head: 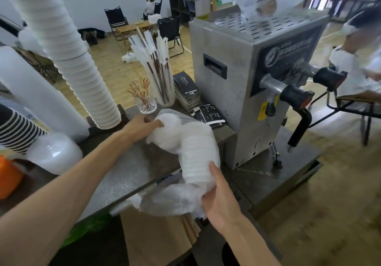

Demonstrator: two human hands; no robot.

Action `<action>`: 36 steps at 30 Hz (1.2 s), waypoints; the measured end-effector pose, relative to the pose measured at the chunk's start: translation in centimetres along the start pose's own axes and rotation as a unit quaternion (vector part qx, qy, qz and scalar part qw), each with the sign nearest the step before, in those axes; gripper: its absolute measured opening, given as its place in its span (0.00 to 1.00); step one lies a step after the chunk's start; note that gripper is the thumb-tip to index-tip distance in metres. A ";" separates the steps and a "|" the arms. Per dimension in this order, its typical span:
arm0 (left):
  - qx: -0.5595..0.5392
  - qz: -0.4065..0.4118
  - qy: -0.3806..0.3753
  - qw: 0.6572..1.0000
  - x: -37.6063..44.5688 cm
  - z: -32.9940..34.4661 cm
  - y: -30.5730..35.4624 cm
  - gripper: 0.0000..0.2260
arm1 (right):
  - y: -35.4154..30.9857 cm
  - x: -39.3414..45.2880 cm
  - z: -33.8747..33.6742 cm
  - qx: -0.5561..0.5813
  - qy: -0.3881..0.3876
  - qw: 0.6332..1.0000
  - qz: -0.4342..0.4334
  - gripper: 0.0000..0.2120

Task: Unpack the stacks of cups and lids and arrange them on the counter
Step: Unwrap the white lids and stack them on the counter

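A bent stack of white lids (191, 142) in a thin clear plastic sleeve lies across the front edge of the dark counter (115, 175). My left hand (142, 126) grips the far end of the sleeve. My right hand (218, 199) holds the near end, thumb pressed on the lids, where loose plastic bunches below the counter edge. A tall stack of white cups (72, 55) leans in from the upper left, its rim end resting on the counter. A striped stack of cups (16, 129) pokes in at the left edge.
A steel machine (243, 80) with two black knobs stands right of the lids. A jar of wrapped straws (162, 88), a small glass of stirrers (144, 103) and black cards (187, 92) crowd the back. A clear dome (53, 152) and orange object (8, 177) sit left. A person sits at right.
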State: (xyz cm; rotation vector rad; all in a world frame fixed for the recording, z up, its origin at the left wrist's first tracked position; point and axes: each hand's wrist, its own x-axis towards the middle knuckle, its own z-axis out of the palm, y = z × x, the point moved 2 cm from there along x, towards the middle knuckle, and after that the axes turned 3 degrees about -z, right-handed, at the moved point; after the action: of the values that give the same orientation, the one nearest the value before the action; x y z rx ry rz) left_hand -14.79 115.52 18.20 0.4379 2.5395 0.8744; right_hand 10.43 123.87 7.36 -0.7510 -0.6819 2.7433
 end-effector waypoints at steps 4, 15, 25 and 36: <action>-0.208 -0.054 -0.047 0.975 -2.2 1.1 -0.9 0.16 | -1.2 0.3 1.1 -0.026 -0.003 1.000 -0.017 0.32; -0.458 -0.116 0.119 0.874 -7.1 -1.8 -5.8 0.11 | -6.5 3.2 2.7 -0.136 0.096 0.979 -0.115 0.25; -0.023 -0.130 0.162 0.978 -10.9 -3.6 -8.5 0.20 | -9.8 6.0 7.8 -0.413 0.068 0.866 -0.274 0.19; 0.299 0.103 0.022 0.949 -4.0 2.6 1.3 0.55 | -8.5 4.7 2.9 -0.409 0.144 0.872 -0.229 0.08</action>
State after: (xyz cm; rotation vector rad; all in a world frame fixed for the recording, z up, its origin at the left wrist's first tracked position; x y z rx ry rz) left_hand -9.86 116.10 18.27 0.8840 2.8040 0.1488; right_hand 5.61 131.68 11.69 -0.9545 -1.7162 1.8002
